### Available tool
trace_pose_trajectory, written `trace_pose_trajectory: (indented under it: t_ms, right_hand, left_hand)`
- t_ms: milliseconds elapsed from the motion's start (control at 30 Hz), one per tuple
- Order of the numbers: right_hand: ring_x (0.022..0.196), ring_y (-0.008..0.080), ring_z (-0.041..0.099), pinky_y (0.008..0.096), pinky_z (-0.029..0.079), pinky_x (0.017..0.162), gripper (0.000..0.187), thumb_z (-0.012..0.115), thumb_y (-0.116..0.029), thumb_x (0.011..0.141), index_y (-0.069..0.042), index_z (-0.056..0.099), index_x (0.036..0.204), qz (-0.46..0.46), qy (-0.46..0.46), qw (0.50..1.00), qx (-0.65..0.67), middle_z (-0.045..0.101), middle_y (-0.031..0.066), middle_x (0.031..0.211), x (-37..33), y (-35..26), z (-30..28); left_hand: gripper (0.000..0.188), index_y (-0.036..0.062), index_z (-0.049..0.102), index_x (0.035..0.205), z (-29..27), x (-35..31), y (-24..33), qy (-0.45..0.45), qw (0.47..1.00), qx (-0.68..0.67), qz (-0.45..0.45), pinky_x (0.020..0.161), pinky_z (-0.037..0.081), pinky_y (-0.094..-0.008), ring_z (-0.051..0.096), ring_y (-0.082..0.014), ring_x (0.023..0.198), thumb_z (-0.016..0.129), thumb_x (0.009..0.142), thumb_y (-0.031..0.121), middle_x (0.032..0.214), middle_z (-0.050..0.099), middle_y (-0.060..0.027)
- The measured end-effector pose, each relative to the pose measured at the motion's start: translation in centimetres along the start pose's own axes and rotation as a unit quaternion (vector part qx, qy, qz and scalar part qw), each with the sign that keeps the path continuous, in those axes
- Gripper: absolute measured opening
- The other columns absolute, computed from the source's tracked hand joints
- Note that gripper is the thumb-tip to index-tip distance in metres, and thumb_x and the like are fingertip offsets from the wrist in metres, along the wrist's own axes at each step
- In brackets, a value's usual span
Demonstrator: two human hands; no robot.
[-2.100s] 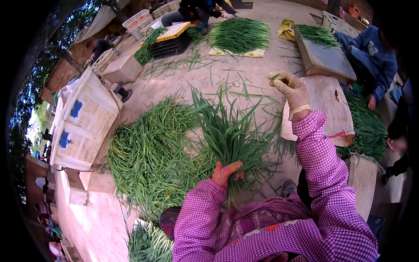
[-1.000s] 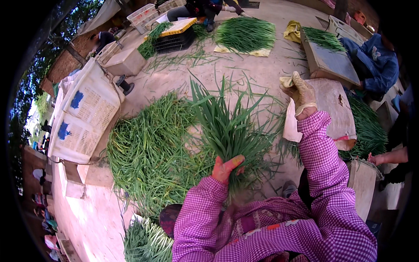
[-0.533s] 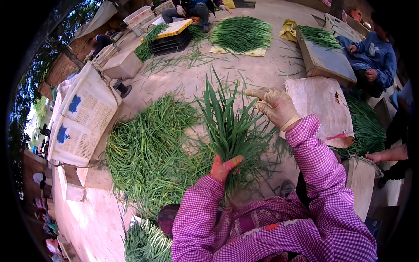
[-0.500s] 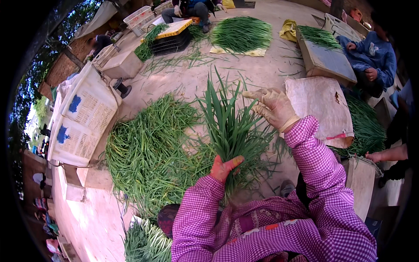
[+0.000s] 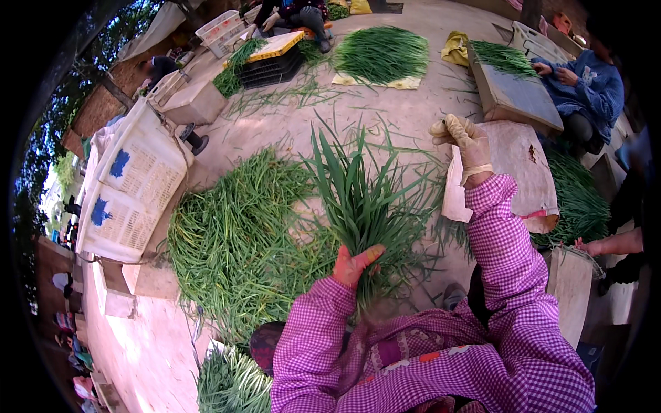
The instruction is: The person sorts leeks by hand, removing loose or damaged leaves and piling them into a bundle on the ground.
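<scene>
My left hand [image 5: 356, 264], bare, is closed round the lower part of a bunch of garlic chives [image 5: 354, 199], whose long flat leaves fan out upward and away from me. To the right and farther off, my right hand [image 5: 463, 138] wears a thin pale glove. Its fingers are curled together, over the near-left part of a pale cloth; whatever may be in them is too small to tell. A big loose pile of garlic chives [image 5: 237, 241] lies on the ground to the left of the bunch.
Near my left side lies a bundle with white stems [image 5: 234, 382]. A white plastic crate [image 5: 141, 182] stands left. Farther off are black trays [image 5: 272, 67] and chives on a mat [image 5: 381, 55]. At right, the pale cloth [image 5: 520, 162] partly covers more chives; a co-worker [image 5: 592, 89] sits by a box [image 5: 513, 96].
My right hand has moved right and away from the bunch, its fingers going from spread to curled. My left hand stays put. The co-worker at right has raised a hand toward the box.
</scene>
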State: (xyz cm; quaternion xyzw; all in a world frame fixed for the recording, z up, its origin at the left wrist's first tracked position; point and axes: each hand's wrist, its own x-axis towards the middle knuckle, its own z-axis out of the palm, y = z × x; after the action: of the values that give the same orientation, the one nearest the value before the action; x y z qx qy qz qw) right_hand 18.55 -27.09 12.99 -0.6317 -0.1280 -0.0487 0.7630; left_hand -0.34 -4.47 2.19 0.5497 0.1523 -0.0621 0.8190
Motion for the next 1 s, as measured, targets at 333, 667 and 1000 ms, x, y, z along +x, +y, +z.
trace_pose_trajectory:
  t_ms: [333, 667, 1000]
  right_hand:
    - [0.074, 0.0122, 0.062, 0.0259, 0.05, 0.069, 0.032, 0.068, -0.017, 0.084, -0.009, 0.064, 0.114, -0.146, -0.218, 0.835, -0.484, 0.066, 0.0061, 0.079, -2.9, -0.7, 2.3]
    - [0.066, 0.0179, 0.063, 0.0303, 0.05, 0.064, 0.022, 0.063, -0.025, 0.089, -0.005, 0.068, 0.092, -0.007, -0.136, 0.965, -0.226, 0.068, 0.0077, 0.077, -2.8, 1.5, 2.8]
    - [0.089, 0.0143, 0.06, 0.0286, 0.049, 0.077, 0.013, 0.069, -0.017, 0.084, -0.01, 0.071, 0.094, -0.159, -0.095, 0.956, -0.228, 0.067, 0.0011, 0.09, -3.2, -2.5, 2.7]
  left_hand:
    - [0.053, 0.0064, 0.052, 0.125, 0.1, 0.3, 0.3, 0.0, 1.0, 0.012, -0.027, 0.057, 0.049, -0.026, 0.061, -0.0132, 0.075, 0.076, 0.078, 0.01, 0.101, 0.066, -0.0045]
    - [0.051, 0.0027, 0.055, 0.123, 0.3, 0.4, 0.3, 0.012, 0.998, 0.054, 0.034, 0.082, 0.05, -0.0309, 0.063, -0.0178, 0.093, 0.077, 0.079, 0.013, 0.111, 0.066, -0.0077]
    - [0.037, 0.0055, 0.061, 0.112, -0.2, 1.2, -0.2, 0.073, 0.989, 0.121, 0.048, 0.051, 0.044, -0.0247, 0.054, -0.0097, 0.061, 0.075, 0.079, 0.015, 0.086, 0.065, 0.0001]
